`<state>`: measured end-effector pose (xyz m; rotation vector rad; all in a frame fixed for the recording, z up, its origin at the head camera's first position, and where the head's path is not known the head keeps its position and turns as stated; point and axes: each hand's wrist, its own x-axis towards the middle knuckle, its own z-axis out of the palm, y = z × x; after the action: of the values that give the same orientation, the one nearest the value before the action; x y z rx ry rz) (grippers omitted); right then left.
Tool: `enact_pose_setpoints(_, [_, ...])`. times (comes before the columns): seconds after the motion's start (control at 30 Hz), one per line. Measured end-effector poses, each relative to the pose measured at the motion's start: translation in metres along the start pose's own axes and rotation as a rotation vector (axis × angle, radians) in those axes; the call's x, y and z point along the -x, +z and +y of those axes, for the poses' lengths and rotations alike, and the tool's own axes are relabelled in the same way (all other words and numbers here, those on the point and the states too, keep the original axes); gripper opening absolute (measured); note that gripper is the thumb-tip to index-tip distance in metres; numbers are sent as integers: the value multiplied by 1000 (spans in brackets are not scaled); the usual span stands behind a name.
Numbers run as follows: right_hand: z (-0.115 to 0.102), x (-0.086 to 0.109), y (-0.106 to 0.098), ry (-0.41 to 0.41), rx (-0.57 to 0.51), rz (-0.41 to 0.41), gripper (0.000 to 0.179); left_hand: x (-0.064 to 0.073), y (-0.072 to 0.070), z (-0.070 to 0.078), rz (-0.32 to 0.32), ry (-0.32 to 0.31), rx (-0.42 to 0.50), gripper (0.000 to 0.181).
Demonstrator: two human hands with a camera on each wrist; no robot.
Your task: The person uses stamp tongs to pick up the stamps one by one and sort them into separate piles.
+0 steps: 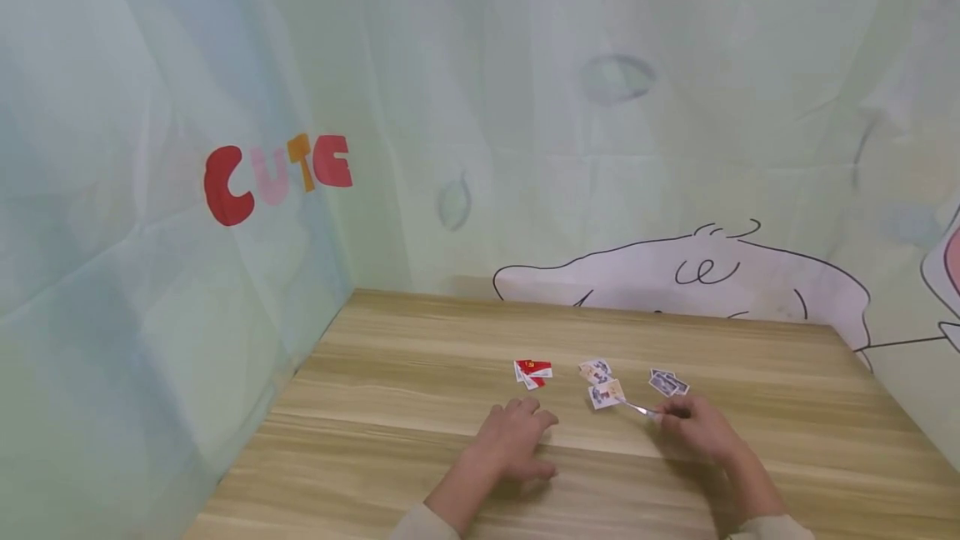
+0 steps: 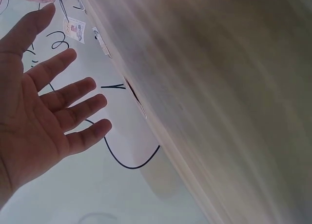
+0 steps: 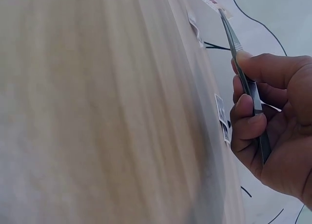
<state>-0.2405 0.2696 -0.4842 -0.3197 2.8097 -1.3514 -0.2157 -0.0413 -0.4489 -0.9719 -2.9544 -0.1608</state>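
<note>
My right hand grips metal tweezers between thumb and curled fingers. At the tweezers' tips is a small pale postage stamp with an orange and blue picture; the left wrist view shows this stamp raised off the tabletop. Behind it lies a similar stamp, partly overlapped in the head view. My left hand holds nothing, its fingers spread low over the table, nearest to several red-and-white stamps. Grey, dark-pictured stamps lie just beyond my right hand.
The wood-grain table meets a pale printed cloth backdrop at its back and left edges. A white cartoon figure is printed low on the back cloth, and coloured letters on the left.
</note>
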Motion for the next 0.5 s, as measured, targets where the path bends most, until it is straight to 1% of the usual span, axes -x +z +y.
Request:
enact_pose_setpoints(0.2, [2,-3,-2,56,-29,30,16,-8,2,-2,-2,-2,-20,59])
enact_pose_setpoints(0.4, [7,-12,-1,45,-66,50,14,-17,4,-1,-21,-8,4,58])
enact_pose_setpoints(0.5, [8,-16,0,51,-52,55,14,-22,5,-1,-26,-8,3,58])
